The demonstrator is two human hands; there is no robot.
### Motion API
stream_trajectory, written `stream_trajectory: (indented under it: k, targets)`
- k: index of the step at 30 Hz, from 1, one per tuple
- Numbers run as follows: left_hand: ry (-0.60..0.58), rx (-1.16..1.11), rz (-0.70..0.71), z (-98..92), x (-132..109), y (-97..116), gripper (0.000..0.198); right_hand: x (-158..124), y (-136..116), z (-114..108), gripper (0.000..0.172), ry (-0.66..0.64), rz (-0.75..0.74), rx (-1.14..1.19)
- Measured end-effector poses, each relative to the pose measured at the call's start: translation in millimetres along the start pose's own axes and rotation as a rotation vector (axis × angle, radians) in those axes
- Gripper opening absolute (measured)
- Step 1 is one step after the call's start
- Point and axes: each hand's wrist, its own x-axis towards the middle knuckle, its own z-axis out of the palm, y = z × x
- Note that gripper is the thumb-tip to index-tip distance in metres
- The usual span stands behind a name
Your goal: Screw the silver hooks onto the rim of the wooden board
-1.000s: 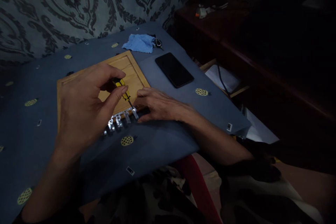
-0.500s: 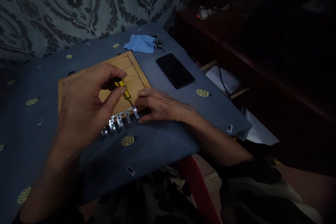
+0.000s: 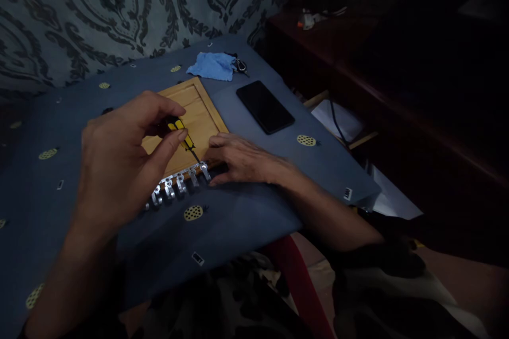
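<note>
My left hand (image 3: 119, 159) is closed on the yellow-and-black handle of a screwdriver (image 3: 189, 143), thumb and fingers pinching it. The shaft slants down to the right, its tip at the end of a shiny metal hook rail (image 3: 181, 184). This rail, with several hooks, lies along the near edge of a framed wooden board (image 3: 211, 111). At the board's near right corner, my right hand (image 3: 242, 161) grips the edge with curled fingers, close beside the last hook. My left hand hides the board's left part and some of the rail.
A black phone (image 3: 265, 107) lies right of the board on the blue pineapple-print tablecloth (image 3: 246, 212). Behind it are a blue cloth (image 3: 212, 66) and a key-like item (image 3: 240, 66). Patterned fabric (image 3: 131, 0) rises at the back. Dark wooden furniture (image 3: 318, 58) stands on the right.
My left hand has shifted slightly left and turned with the screwdriver, whose handle leans further left. Another hook now shows beside it. My right hand stays in place.
</note>
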Motion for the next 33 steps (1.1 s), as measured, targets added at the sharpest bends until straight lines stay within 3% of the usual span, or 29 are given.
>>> stream_trajectory:
  k: [18, 33]
  targets:
    - [0.011, 0.041, 0.036, 1.8, 2.2, -0.5, 0.018, 0.8, 0.2, 1.1, 0.036, 0.011, -0.001, 0.007]
    - [0.025, 0.006, 0.25, 9.0, 1.2, 9.1, 0.008, 0.2, 0.3, 1.8, 0.038, -0.004, 0.0, -0.01]
